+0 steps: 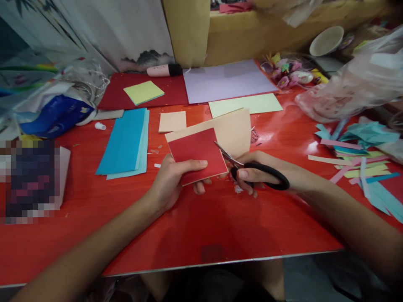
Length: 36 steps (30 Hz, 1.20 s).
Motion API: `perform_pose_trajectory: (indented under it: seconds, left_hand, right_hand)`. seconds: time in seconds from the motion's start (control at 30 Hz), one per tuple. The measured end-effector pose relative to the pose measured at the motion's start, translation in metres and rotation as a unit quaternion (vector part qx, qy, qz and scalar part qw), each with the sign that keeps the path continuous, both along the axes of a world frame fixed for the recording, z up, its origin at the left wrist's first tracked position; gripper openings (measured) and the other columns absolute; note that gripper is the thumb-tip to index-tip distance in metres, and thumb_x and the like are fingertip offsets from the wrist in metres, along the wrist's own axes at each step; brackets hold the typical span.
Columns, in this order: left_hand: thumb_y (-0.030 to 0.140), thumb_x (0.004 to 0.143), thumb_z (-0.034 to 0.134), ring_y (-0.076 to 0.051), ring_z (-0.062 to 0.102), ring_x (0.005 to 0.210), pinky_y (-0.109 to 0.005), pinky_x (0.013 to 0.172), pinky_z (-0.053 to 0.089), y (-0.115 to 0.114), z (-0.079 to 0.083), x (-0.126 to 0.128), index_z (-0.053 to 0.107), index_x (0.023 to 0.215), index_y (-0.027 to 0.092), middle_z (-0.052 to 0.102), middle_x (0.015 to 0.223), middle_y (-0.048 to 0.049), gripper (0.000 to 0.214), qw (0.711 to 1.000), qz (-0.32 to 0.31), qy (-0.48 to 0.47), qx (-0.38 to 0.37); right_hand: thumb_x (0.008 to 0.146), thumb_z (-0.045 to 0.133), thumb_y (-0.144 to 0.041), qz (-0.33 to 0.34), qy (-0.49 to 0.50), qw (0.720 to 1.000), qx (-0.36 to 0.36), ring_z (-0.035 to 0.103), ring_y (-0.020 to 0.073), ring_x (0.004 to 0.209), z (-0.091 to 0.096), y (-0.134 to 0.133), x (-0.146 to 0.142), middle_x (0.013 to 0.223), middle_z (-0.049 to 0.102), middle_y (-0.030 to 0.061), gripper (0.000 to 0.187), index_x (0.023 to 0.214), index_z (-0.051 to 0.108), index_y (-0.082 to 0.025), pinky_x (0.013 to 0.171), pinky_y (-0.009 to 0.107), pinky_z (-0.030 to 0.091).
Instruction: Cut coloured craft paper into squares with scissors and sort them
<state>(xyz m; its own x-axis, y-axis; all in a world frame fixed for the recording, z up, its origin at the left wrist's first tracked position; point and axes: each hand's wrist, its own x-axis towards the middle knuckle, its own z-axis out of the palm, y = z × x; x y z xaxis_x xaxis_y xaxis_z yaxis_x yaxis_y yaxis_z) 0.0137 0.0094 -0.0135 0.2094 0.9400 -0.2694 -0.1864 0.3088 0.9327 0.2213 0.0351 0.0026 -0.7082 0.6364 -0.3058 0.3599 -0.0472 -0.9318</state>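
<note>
My left hand pinches a red paper square together with a larger cream sheet behind it, thumb on top and fingers underneath. In my right hand is a pair of black-handled scissors. The scissor blades are at the right edge of the red square, and the cream sheet lies behind them. Both hands are above the red tabletop. The fingers in the scissor loops are partly hidden.
Blue paper strips lie left, a small cream square behind my hands. Farther back are a yellow square, a lavender sheet and a pale green strip. Paper scraps and a plastic bag crowd the right.
</note>
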Motion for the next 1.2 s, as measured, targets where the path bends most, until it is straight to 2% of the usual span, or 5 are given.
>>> perform_pose_trajectory:
  seconds: [0.33, 0.5, 0.67, 0.97, 1.2]
  left_hand:
    - [0.025, 0.076, 0.065, -0.012, 0.057, 0.041, -0.021, 0.044, 0.048, -0.010, 0.003, 0.008, 0.064, 0.064, 0.011, 0.065, 0.052, -0.0017, 0.018, 0.999, 0.005, 0.007, 0.032]
    - [0.024, 0.077, 0.064, -0.013, 0.059, 0.045, -0.021, 0.046, 0.048, -0.013, 0.006, 0.009, 0.065, 0.064, 0.012, 0.063, 0.050, -0.0003, 0.018, 1.000, 0.005, 0.004, 0.021]
    - [0.025, 0.079, 0.063, -0.011, 0.058, 0.042, -0.020, 0.047, 0.048, -0.014, 0.005, 0.009, 0.064, 0.060, 0.012, 0.064, 0.051, -0.0007, 0.023, 1.000, 0.003, 0.002, 0.022]
    - [0.026, 0.078, 0.063, -0.011, 0.057, 0.041, -0.020, 0.044, 0.048, -0.014, 0.001, 0.010, 0.063, 0.066, 0.011, 0.065, 0.056, -0.0006, 0.018, 0.999, 0.013, -0.002, 0.029]
    - [0.025, 0.077, 0.063, -0.012, 0.057, 0.041, -0.021, 0.043, 0.047, -0.015, 0.000, 0.011, 0.063, 0.066, 0.013, 0.064, 0.054, 0.0005, 0.017, 0.999, 0.013, -0.006, 0.029]
  right_hand:
    - [0.078, 0.050, -0.064, -0.046, 0.032, 0.998, 0.012, 0.053, 0.0097, 0.055, -0.010, -0.006, -0.009, 0.060, 0.054, 0.0008, 0.050, 0.063, 0.053, -0.015, 0.051, 0.022, 0.039]
    - [0.078, 0.058, -0.054, -0.053, 0.072, 0.996, -0.009, 0.051, 0.0082, 0.059, -0.010, -0.009, -0.011, 0.065, 0.051, -0.0016, 0.040, 0.067, 0.052, -0.016, 0.056, 0.020, 0.042]
    - [0.074, 0.064, -0.051, -0.082, 0.070, 0.994, -0.003, 0.047, 0.0074, 0.055, -0.012, -0.012, -0.015, 0.061, 0.048, -0.0031, 0.039, 0.065, 0.051, -0.016, 0.052, 0.020, 0.040]
    - [0.072, 0.066, -0.051, -0.128, 0.050, 0.990, 0.015, 0.039, 0.0065, 0.048, -0.016, -0.016, -0.020, 0.054, 0.040, -0.0048, 0.038, 0.065, 0.052, -0.016, 0.043, 0.020, 0.031]
    - [0.071, 0.065, -0.054, -0.129, 0.065, 0.990, -0.002, 0.045, 0.0076, 0.047, -0.016, -0.016, -0.021, 0.053, 0.047, -0.0031, 0.040, 0.064, 0.053, -0.016, 0.044, 0.021, 0.033]
